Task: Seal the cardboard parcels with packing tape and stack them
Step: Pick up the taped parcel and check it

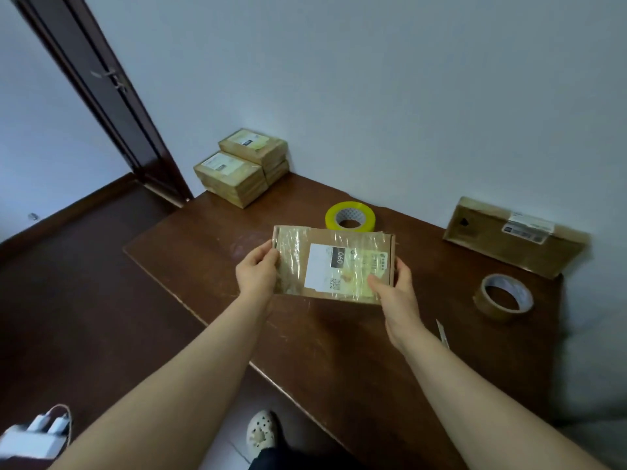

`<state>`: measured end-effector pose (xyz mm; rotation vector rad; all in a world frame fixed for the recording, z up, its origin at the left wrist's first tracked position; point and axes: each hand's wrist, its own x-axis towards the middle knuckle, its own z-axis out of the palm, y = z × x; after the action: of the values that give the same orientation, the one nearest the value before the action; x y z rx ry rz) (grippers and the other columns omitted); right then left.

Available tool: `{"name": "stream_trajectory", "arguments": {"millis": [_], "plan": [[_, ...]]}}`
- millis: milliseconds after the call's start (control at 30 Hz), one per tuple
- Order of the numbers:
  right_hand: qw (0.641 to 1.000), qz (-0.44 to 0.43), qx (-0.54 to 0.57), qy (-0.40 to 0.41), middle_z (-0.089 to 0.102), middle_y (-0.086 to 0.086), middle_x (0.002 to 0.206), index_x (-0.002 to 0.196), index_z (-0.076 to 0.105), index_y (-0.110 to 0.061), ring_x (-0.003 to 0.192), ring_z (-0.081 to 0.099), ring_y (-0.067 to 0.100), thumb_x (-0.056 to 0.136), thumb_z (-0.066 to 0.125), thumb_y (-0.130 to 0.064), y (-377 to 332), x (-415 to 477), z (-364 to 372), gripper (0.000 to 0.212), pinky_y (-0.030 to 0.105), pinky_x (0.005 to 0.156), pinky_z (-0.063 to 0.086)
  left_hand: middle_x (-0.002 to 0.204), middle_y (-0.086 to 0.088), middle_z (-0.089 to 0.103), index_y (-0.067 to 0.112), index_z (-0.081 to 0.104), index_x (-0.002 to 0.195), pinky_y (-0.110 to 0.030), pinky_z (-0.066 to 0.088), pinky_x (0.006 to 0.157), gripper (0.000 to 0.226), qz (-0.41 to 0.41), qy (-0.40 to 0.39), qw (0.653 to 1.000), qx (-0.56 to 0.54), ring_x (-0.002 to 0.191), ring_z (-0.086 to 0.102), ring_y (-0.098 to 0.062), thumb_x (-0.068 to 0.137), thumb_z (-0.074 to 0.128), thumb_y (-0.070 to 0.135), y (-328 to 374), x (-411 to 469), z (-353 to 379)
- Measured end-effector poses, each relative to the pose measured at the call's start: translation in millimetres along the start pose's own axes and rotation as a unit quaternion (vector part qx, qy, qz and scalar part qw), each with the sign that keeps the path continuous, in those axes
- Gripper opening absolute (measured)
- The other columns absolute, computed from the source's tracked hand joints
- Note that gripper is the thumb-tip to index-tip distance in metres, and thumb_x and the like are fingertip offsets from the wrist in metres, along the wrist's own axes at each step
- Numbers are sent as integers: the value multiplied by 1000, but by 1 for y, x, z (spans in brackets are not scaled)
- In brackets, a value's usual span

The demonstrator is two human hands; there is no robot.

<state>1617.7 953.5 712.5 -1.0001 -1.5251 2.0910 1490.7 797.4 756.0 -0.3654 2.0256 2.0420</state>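
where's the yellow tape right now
In the head view the yellow tape lies flat on the table near its middle, just behind the held parcel, with the brown tape further off to the right.

Items you have in view, apart from the job:

1. Tabletop (210, 239): dark brown wood, scuffed and streaked, set into the corner against the wall.
2. Wall (373, 79): plain, pale grey-white, behind and to your right.
3. Door (112, 93): dark brown, far left, with a metal handle (113, 79).
4. Floor (68, 283): dark reddish brown, left of the tabletop, edged by a dark skirting board (68, 208).
5. Small metallic object (33, 217): low at the skirting, too small to identify.
6. White plug adapters (40, 435): bottom left corner, blurred.
7. Pale perforated clog (261, 434): bottom centre, below the tabletop's edge.
8. Thin pale strip (442, 334): lying on the tabletop to your right; what it is cannot be told.
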Motion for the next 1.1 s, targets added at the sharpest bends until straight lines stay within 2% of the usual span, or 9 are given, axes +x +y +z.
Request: {"name": "stream_trajectory", "arguments": {"millis": [233,300,433,633,733,900,967,1033,1100], "plan": [[998,-4,-16,55,61,-5,116,141,41,-29,98,65,13,89,61,-10,4,31,73,59,31,79,55,137,0,53,13,47,140,-35,55,84,75,-37,-56,998,-15,109,59,-23,74,48,-22,13,70,-31],[997,-10,-16,77,58,3,124,140,44,-27,103,64,18,88,60,-8,8,41,110,58,34,82,55,133,-5,57,12,51,137,-37,56,84,73,-43,-43,998,-8,109,59,-24,72,50,-22,20,102,-53],[994,-8,-14,109,63,2,123,135,52,-26,104,64,18,87,58,-7,21,53,196,52,39,91,53,114,4,61,18,59,129,-14,45,58,66,-41,-53,998,-3,87,56,-5,72,60,-16,42,163,-109],[991,-18,-65,117,55,-4,135,139,49,-27,118,54,13,92,56,-21,33,59,298,48,36,100,46,107,2,64,14,64,116,-16,44,65,47,-20,-20,1000,-5,90,58,-8,73,68,-4,70,241,-164],[988,-37,-84,124,56,-7,131,138,49,-24,110,52,7,93,57,-18,31,69,323,47,21,85,42,111,3,64,19,65,115,-16,44,67,47,-7,-13,1000,-22,89,57,-4,74,66,-2,80,271,-166],[988,-71,-99,95,55,-5,135,138,50,-23,114,52,7,94,56,-16,19,109,351,45,28,96,44,129,1,57,15,53,135,-29,48,96,59,15,4,1000,-9,111,56,-15,79,66,0,102,306,-160],[987,-81,-107,87,49,-3,138,139,50,-24,120,51,11,93,56,-19,15,124,362,46,35,104,42,123,1,60,14,52,135,-33,48,98,58,23,27,999,4,109,58,-16,80,67,2,111,315,-157],[985,-91,-115,88,45,-1,139,140,50,-22,118,48,9,93,56,-21,10,139,372,47,32,105,39,103,6,64,13,58,128,-34,51,93,51,28,44,998,28,99,62,-16,79,67,3,120,327,-153],[985,-94,-115,86,43,-1,141,141,47,-20,115,44,6,93,56,-20,5,152,380,49,27,101,36,101,5,64,11,59,127,-32,51,93,48,35,47,998,39,97,61,-15,80,67,3,127,344,-145]]}}
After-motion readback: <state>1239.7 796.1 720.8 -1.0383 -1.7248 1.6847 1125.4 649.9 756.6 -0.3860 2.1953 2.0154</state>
